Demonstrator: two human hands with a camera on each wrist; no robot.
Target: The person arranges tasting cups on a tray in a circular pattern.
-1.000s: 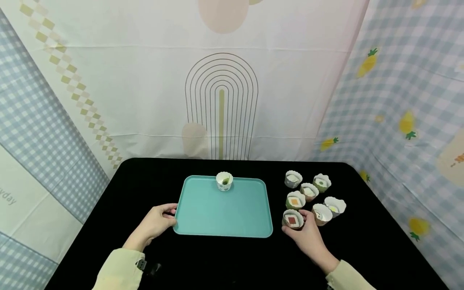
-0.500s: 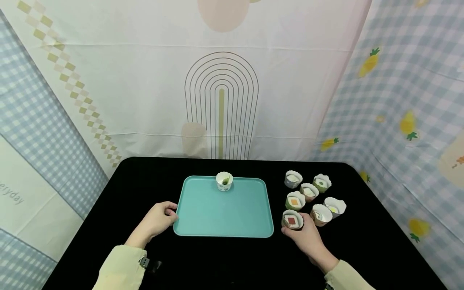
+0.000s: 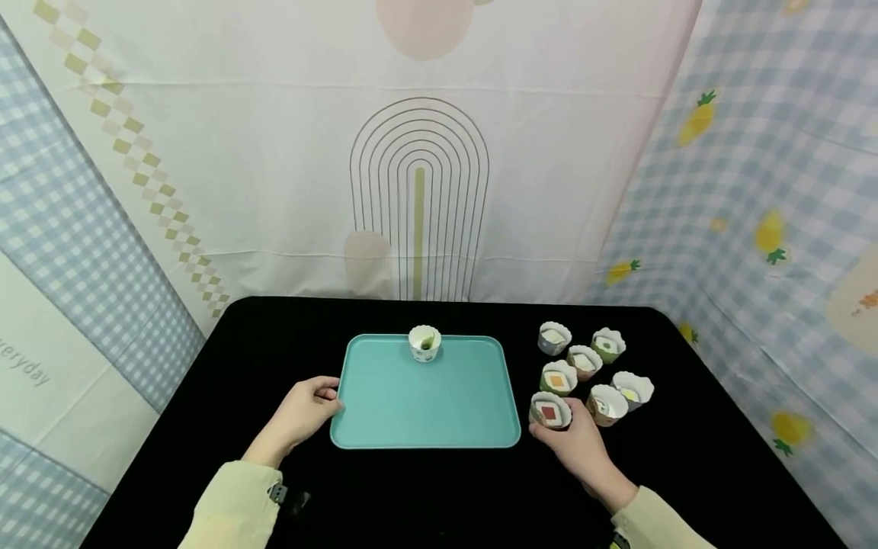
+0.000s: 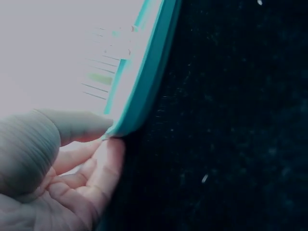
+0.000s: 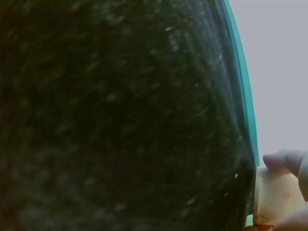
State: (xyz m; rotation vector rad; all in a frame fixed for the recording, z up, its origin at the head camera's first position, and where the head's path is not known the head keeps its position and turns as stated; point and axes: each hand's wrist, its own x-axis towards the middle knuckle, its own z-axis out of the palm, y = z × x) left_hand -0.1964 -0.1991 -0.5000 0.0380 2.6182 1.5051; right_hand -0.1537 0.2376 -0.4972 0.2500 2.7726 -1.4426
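My left hand pinches the left rim of a turquoise tray. Thumb and fingers meet at that rim in the left wrist view, where the tray's edge rises toward the top. Just right of the tray, my right hand grips a scalloped paper baking cup holding a white piece with a red-brown square. In the right wrist view only part of this cup and a few fingers show. Another white paper cup, with something green inside, stands at the tray's back edge.
Several more paper cups, among them one with an orange square and one at the far right, cluster behind and beside my right hand. All stand on a black table. Patterned cloth hangs behind and at both sides.
The gripped cup has shifted slightly left and away from me with my right hand. My left hand and the tray have moved a little to the right.
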